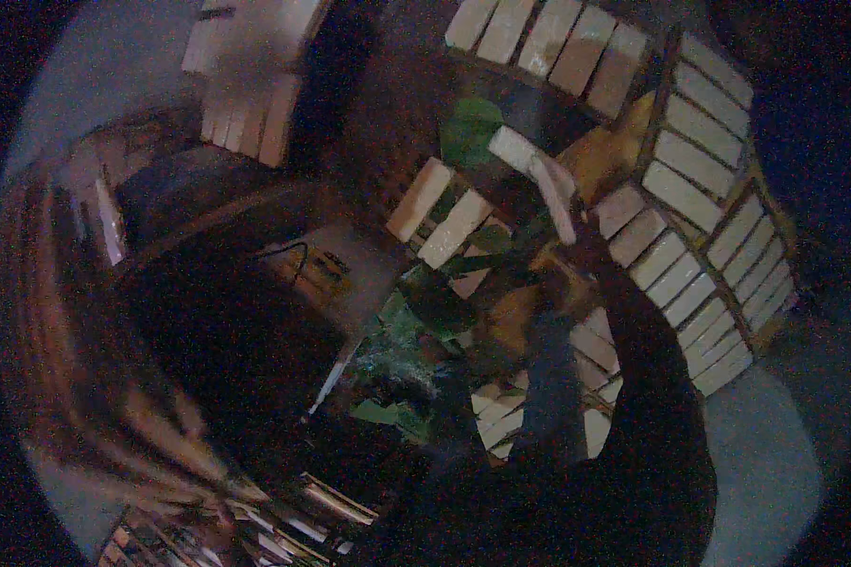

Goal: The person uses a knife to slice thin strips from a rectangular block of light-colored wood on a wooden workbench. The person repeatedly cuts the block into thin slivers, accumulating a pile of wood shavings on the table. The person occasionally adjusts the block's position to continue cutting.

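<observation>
The picture is very dark and grainy. My right arm rises as a dark shape on the right, and my right hand [588,242] closes on the lower end of a pale rectangular bar [555,194]. Another pale bar [514,147] meets its upper end; whether the two are joined I cannot tell. Lower and to the left is what seems to be my left hand [553,276], beside a yellow-brown piece [513,321]; its fingers are lost in shadow. Two pale bars [452,231] lie just left of the hands, over dark green, leaf-like pieces [432,302].
Rows of pale bars [547,42] lie at the far side, with more rows [698,142] along the right. A stack of pale pieces [246,113] stands at the upper left. A green round piece [470,132] lies beyond the hands. Brown folded cloth [43,312] hangs at the left.
</observation>
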The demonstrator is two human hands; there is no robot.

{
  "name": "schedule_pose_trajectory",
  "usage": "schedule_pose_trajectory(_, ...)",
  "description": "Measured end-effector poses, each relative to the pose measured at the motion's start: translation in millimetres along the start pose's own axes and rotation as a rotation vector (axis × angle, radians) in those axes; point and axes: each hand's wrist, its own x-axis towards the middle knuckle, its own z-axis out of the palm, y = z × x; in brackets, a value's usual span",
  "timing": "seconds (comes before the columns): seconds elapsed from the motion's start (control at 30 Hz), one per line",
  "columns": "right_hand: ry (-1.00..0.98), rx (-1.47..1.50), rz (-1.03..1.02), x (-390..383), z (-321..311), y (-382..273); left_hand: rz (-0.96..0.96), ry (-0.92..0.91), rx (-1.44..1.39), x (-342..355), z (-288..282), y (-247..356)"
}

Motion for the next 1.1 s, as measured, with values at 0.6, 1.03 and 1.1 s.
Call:
schedule_pose_trajectory(0.6, 0.171, 0.816, -0.468, -422, -367, -401, 0.042, 0.421, -1.052, -118, 35, -69)
schedule_pose_trajectory(1.03, 0.206, -0.115, -1.237, -331, -216, -732, -0.753, 0.239, -2.287, -17, 142, -36)
schedule_pose_trajectory(1.1, 0.016, 0.076, -1.214, -292, -245, -747, -0.807, 0.392, -2.352, 17, 163, -53)
